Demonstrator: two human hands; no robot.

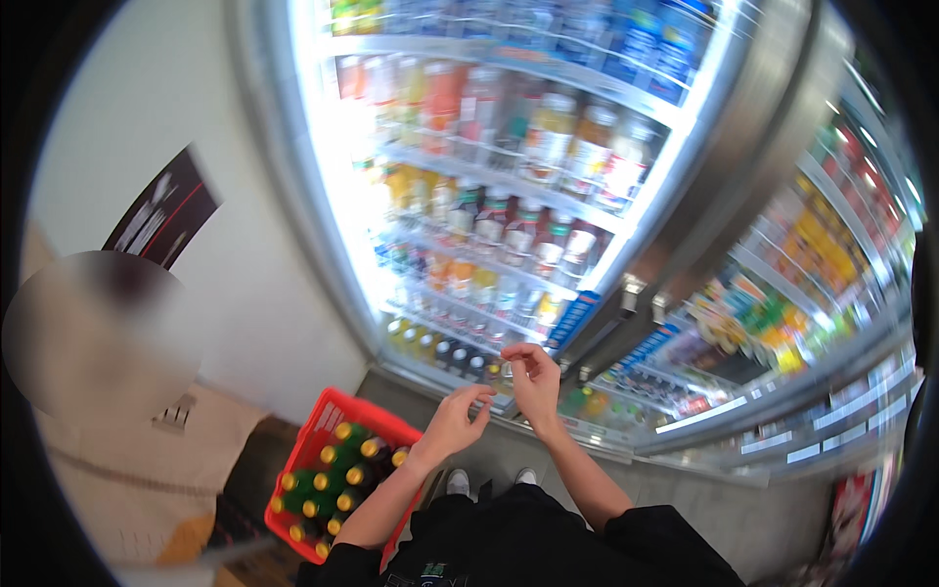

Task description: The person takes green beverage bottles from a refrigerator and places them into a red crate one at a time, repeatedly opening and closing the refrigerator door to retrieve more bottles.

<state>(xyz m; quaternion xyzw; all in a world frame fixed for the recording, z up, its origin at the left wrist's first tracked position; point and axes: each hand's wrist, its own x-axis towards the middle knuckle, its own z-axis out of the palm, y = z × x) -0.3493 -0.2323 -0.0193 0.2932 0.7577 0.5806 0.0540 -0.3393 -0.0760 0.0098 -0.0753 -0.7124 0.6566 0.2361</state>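
My left hand (455, 425) is raised in front of my body, its fingers loosely bent and apart from the thumb, with nothing visible in it. Slightly higher and to the right is my right hand (534, 381), fingers curled and apparently empty. Both are before the lower part of a lit glass-door drinks refrigerator (506, 51). Its bottom shelf holds several dark-capped bottles (459, 357) just beyond my hands. To the left, partly behind my left forearm, a red plastic crate (307, 440) holds several green glass bottles (320, 482) with yellow caps.
A second refrigerator compartment (785, 293) with drinks stands at the right, past steel door frames (704, 213). Cardboard boxes (139, 469) lie at the left by a white wall (264, 293). My shoes (458, 481) are on the grey floor (704, 484).
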